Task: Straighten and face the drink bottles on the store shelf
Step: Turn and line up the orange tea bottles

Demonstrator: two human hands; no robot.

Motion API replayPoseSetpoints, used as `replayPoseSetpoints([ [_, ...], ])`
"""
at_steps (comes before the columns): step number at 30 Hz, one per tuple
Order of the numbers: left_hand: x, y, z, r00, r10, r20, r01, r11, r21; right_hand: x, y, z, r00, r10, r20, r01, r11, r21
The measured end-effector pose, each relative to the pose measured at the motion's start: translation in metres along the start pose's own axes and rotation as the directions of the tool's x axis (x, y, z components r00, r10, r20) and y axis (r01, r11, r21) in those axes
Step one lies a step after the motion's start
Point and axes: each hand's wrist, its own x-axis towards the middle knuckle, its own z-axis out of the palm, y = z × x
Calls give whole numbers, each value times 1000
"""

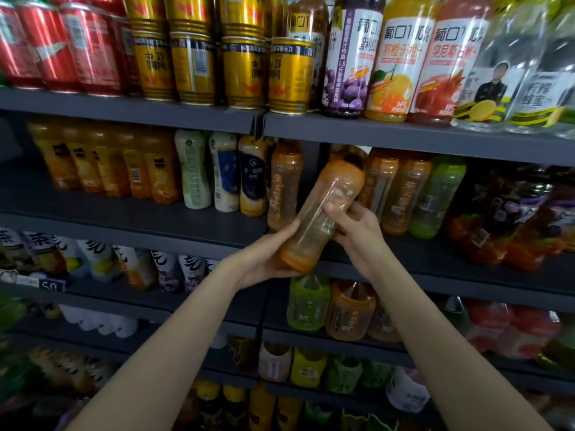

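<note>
An orange drink bottle (323,213) is held tilted in front of the second shelf (435,265), its cap end leaning up and to the right. My left hand (267,259) cups its base from below and the left. My right hand (357,234) grips its middle from the right, thumb across the label. Behind it on the shelf stand more orange bottles (284,185) (404,194) and a green bottle (435,197), all upright. A gap in the row lies behind the held bottle.
Gold cans (242,73), red cans (46,48) and tall juice bottles (401,63) fill the top shelf. Milk-tea bottles (224,172) and orange juice bottles (109,163) stand left on the second shelf. Lower shelves hold green and orange bottles (348,309).
</note>
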Motion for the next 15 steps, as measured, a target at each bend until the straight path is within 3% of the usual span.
replayPoseSetpoints([
  [3, -7, -2, 6, 999, 36, 22, -36, 999, -6, -10, -10, -1, 1000, 18, 22, -19, 999, 42],
  [5, -8, -3, 12, 978, 171, -122, -143, 968, 207, -15, -16, -1, 999, 47, -10, -47, 997, -67],
  [8, -5, -8, 9, 815, 503, -287, -191, 701, 687, -21, -16, 3, 987, 140, -82, -146, 987, -68],
  [10, -10, -8, 8, 723, 659, -207, -225, 508, 831, -25, -10, 9, 963, 212, -164, -200, 976, 88],
  [12, -17, -6, 5, 712, 692, -120, -259, 417, 871, -28, -3, 13, 936, 260, -237, -211, 954, 215],
  [13, -20, -5, 2, 736, 667, -111, -269, 439, 857, -30, -1, 13, 929, 269, -252, -206, 946, 249],
  [15, -27, -4, -5, 842, 509, -177, -246, 656, 714, -33, 0, 12, 939, 245, -243, -183, 951, 250],
])
